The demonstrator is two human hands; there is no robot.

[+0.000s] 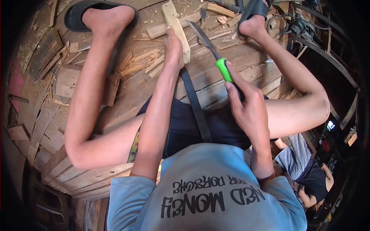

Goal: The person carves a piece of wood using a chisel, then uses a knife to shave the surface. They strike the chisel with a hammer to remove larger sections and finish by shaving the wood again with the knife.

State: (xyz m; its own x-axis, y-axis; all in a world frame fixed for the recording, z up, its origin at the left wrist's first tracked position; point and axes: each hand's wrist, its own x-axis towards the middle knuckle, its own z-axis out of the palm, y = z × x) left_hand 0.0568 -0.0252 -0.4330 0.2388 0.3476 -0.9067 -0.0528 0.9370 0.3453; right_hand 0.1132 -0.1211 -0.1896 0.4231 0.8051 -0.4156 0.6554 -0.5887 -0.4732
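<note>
My left hand [174, 48] is closed round the lower part of a pale wooden piece [178, 29], which slants up and away from me. A knife [205, 40] with a green and black handle is in my right hand [248, 102], its blade pointing up and left toward the wood without touching it. Behind the pale piece lies a round wooden rod [156, 31]. Wood splinters [144, 59] are scattered on the plank surface just left of my left hand. A dark strap [194, 104] runs from near the wood's lower end to my lap.
My bare legs are spread on both sides, with dark sandals [75, 17] on my feet. Wood blocks [68, 80] lie at the left. A power tool [298, 27] with a cable sits at the upper right. Another person [314, 179] is at the lower right.
</note>
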